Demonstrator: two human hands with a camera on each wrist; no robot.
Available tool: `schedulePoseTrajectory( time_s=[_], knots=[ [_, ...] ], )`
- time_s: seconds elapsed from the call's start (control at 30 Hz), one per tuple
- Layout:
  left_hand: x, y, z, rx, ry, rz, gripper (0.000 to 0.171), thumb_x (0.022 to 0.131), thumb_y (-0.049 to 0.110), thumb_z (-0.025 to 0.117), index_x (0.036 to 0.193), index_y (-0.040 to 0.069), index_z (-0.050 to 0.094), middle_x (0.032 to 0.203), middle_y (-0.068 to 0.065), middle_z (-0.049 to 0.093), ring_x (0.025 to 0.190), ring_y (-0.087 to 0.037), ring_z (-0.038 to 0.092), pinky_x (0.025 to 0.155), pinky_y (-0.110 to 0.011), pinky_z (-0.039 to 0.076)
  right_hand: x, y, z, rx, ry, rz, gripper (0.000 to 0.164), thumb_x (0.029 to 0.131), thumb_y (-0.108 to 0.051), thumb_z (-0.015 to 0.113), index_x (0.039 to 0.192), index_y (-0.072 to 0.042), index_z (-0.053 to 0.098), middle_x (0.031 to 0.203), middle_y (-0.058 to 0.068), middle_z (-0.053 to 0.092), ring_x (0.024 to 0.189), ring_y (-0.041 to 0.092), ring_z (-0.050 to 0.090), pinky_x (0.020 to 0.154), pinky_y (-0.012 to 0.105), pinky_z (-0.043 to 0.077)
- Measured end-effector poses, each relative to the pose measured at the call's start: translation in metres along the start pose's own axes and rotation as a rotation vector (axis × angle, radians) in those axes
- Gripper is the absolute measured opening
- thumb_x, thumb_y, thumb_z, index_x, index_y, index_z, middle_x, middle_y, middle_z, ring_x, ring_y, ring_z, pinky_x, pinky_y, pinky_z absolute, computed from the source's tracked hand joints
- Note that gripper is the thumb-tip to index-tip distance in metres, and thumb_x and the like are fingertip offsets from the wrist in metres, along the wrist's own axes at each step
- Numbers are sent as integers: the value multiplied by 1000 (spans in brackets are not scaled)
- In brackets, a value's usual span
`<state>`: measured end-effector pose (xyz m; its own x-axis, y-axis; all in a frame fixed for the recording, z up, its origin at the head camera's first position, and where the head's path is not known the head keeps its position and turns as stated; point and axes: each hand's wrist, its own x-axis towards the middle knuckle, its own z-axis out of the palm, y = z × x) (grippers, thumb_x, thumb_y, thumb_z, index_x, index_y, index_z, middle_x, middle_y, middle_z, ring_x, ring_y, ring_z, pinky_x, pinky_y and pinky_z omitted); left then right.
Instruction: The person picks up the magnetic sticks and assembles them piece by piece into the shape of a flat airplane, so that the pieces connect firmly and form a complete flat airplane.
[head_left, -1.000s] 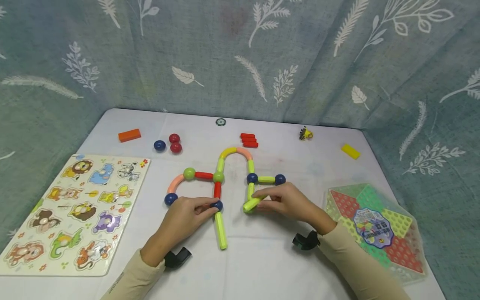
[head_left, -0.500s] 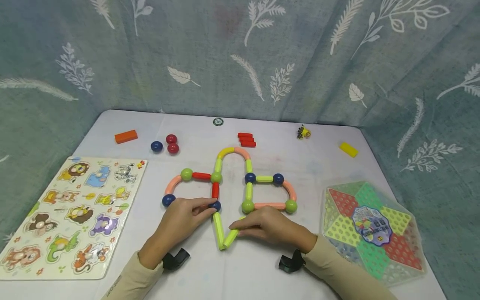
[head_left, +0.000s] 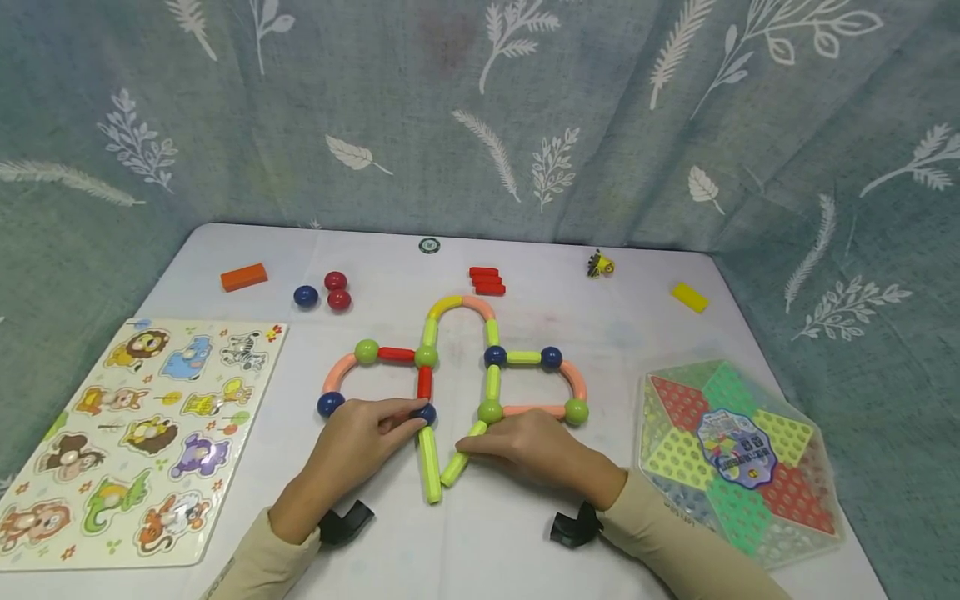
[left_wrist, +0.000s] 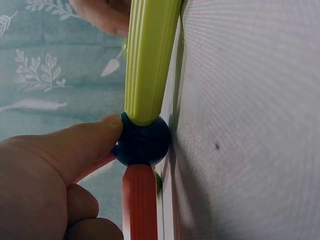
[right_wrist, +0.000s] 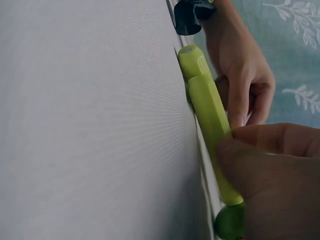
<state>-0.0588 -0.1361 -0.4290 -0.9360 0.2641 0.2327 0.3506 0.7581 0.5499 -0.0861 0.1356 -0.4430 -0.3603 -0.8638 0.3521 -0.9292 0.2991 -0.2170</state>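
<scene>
My left hand (head_left: 360, 446) pinches a dark blue ball (left_wrist: 142, 140) between thumb and finger. From this ball a yellow-green stick (head_left: 430, 467) runs toward me, and a red stick (head_left: 425, 383) joins its far side. My right hand (head_left: 540, 450) pinches another yellow-green stick (right_wrist: 210, 115), lying aslant. Its upper end meets a green ball (head_left: 490, 412); its lower end is close beside the left stick's lower end. Both sides belong to one flat figure of rods and balls, topped by a yellow and pink arch (head_left: 462, 302). My right hand partly covers a pink rod (head_left: 525, 410).
An animal puzzle board (head_left: 142, 442) lies at the left, a clear hexagonal game box (head_left: 738, 458) at the right. Along the back are red sticks (head_left: 487, 282), loose red and blue balls (head_left: 306, 296), an orange block (head_left: 244, 277), a yellow block (head_left: 689, 297) and a small yellow toy (head_left: 600, 264).
My right hand has brought its stick down and left from across the right column. The stick's lower end touched the left stick, then moved slightly off it. My left hand stays on the ball.
</scene>
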Motion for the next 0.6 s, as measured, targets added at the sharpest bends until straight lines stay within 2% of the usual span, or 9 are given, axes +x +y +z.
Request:
schedulePoseTrajectory(
  time_s=[0.1, 0.23, 0.33, 0.47, 0.6],
  knots=[
    [0, 0, 1, 3, -1, -4, 31, 79, 38, 74, 109, 30, 70, 58, 20, 47, 48, -2, 37, 44, -22, 28, 1, -5, 0, -74, -29, -16, 31, 91, -23, 63, 121, -28, 62, 75, -14, 64, 64, -6, 54, 52, 9, 34],
    [-1, -1, 1, 4, -9, -13, 31, 80, 40, 73, 109, 31, 70, 58, 19, 47, 47, -2, 36, 44, -22, 28, 2, -11, 3, -51, -65, -5, 31, 90, -27, 63, 121, -28, 60, 70, -16, 61, 54, -7, 40, 47, 10, 26],
    [0, -2, 1, 0, -15, -11, 31, 80, 40, 72, 110, 31, 70, 59, 19, 49, 47, -3, 37, 44, -22, 29, 1, -12, 1, 31, -95, 37, 29, 90, -29, 63, 119, -29, 62, 69, -21, 57, 51, -9, 37, 46, 9, 26],
    [1, -2, 1, 5, -18, -22, 30, 80, 41, 72, 107, 29, 71, 58, 19, 48, 49, -2, 40, 45, -22, 29, -3, -9, -3, 158, -145, 105, 27, 90, -26, 62, 116, -31, 63, 61, -23, 44, 49, -9, 33, 46, 11, 28],
    [0, -1, -1, 8, -17, -33, 28, 80, 40, 73, 105, 27, 72, 56, 19, 47, 49, -2, 41, 45, -21, 29, -5, -7, -4, 260, -176, 145, 28, 91, -24, 61, 117, -32, 62, 62, -23, 44, 52, -9, 35, 48, 12, 31]
  ],
)
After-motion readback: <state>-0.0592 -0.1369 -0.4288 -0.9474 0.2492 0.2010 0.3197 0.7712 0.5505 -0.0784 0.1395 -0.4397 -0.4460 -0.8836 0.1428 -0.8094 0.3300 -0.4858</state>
